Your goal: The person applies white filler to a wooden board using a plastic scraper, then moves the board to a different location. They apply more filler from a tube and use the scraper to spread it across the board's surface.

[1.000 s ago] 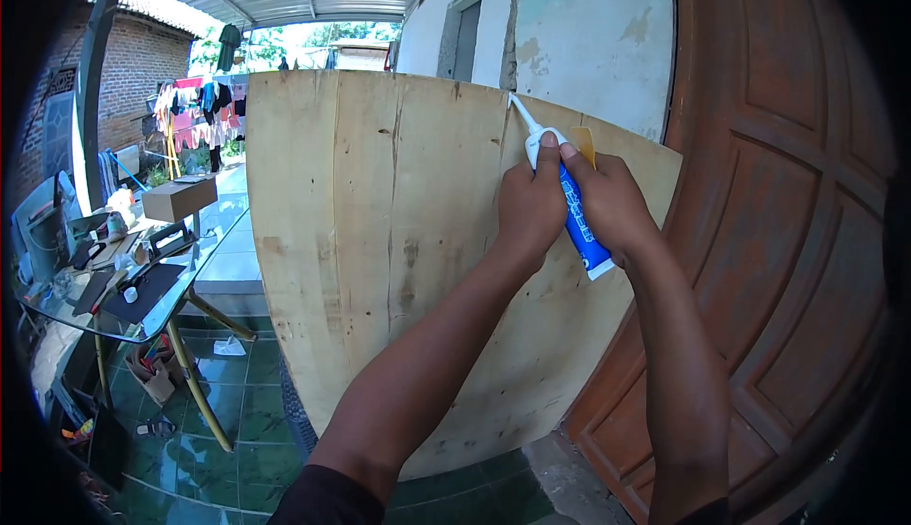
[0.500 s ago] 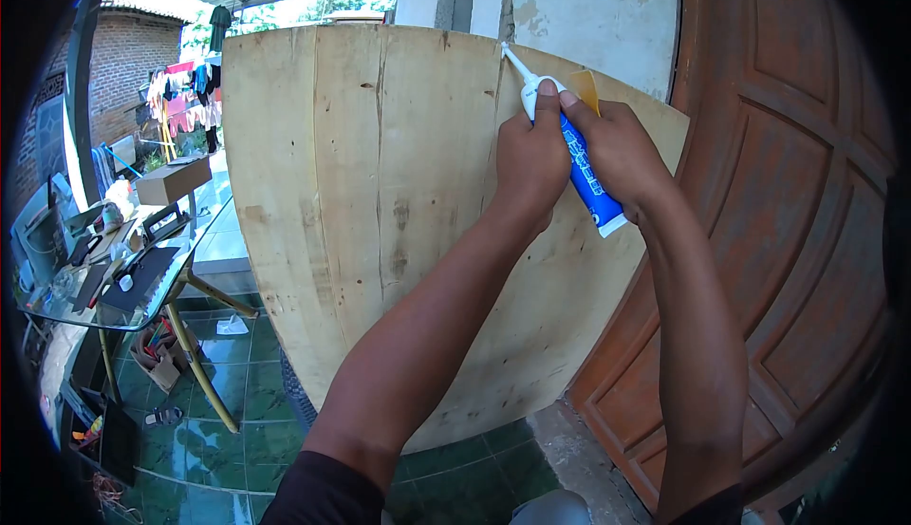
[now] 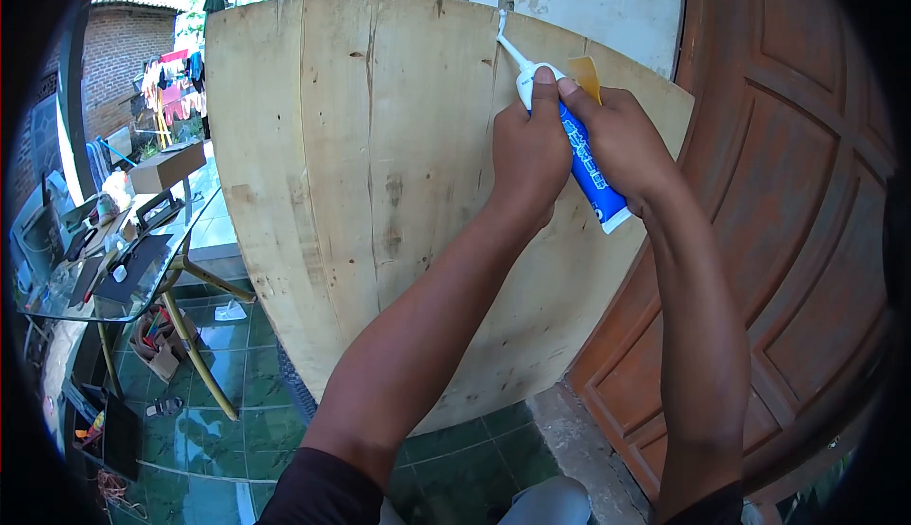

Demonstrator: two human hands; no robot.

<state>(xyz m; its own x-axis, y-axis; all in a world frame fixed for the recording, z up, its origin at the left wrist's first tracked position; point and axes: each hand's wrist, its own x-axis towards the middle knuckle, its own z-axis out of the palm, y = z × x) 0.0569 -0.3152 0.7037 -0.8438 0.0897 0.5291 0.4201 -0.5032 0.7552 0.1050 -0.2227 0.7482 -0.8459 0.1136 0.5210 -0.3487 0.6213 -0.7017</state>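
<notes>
A large plywood panel (image 3: 418,136) stands upright before me, with vertical seams and dark knots. Both my hands are closed round a blue squeeze tube (image 3: 590,176) of white paste. My left hand (image 3: 529,150) grips its upper left side, thumb near the white nozzle (image 3: 520,58). From the right, my right hand (image 3: 631,145) wraps the tube, and a flat yellow spreader (image 3: 584,77) sticks up behind its fingers. The nozzle tip points up and left at a seam near the panel's top edge. A short white bead of paste (image 3: 502,21) lies on the seam just above the tip.
A brown wooden door (image 3: 759,202) is close on the right. To the left stands a glass-topped table (image 3: 123,302) with tools and a cardboard box (image 3: 167,168). A box of tools (image 3: 159,345) and a sandal (image 3: 165,407) are on the green tiled floor (image 3: 213,449).
The nozzle tip has moved down the seam from the panel's top edge, and a white bead now shows above it. My view has tilted slightly downward. Both hands keep their grip.
</notes>
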